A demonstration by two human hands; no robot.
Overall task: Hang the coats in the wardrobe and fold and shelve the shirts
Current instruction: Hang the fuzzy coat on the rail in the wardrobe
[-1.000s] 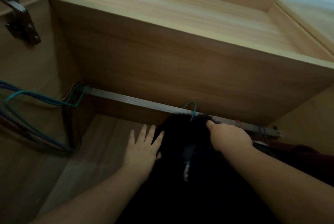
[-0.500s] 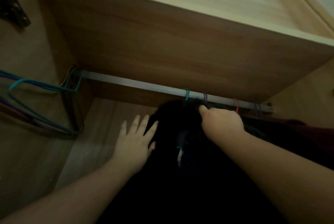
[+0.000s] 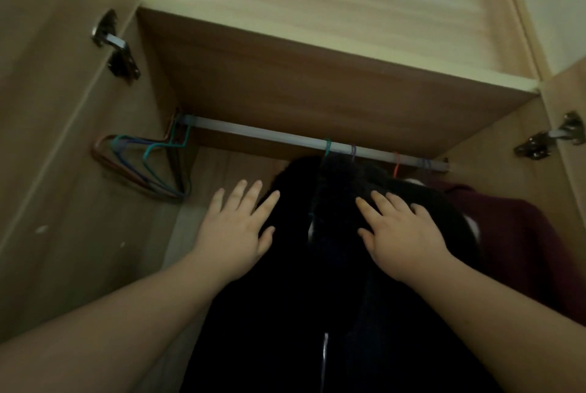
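A black coat point(image 3: 295, 304) hangs on a teal hanger hook point(image 3: 327, 147) from the metal wardrobe rail point(image 3: 253, 133). My left hand point(image 3: 236, 229) lies flat with spread fingers against the coat's left shoulder. My right hand point(image 3: 399, 231) rests flat with straight fingers on the coat's right shoulder, holding nothing. A second dark garment on a purple hook point(image 3: 353, 151) hangs just behind. A maroon garment point(image 3: 520, 234) hangs at the far right of the rail.
Several empty wire hangers point(image 3: 142, 167) bunch at the rail's left end against the side wall. A wooden shelf point(image 3: 317, 28) sits above the rail. Door hinges show at left point(image 3: 117, 50) and right point(image 3: 551, 139). An orange hook point(image 3: 396, 164) sits right of the purple one.
My right hand let go of the coat's collar by the hook and now lies flat on its shoulder. The view tilted upward and pulled back slightly; the left hand stayed flat on the coat.
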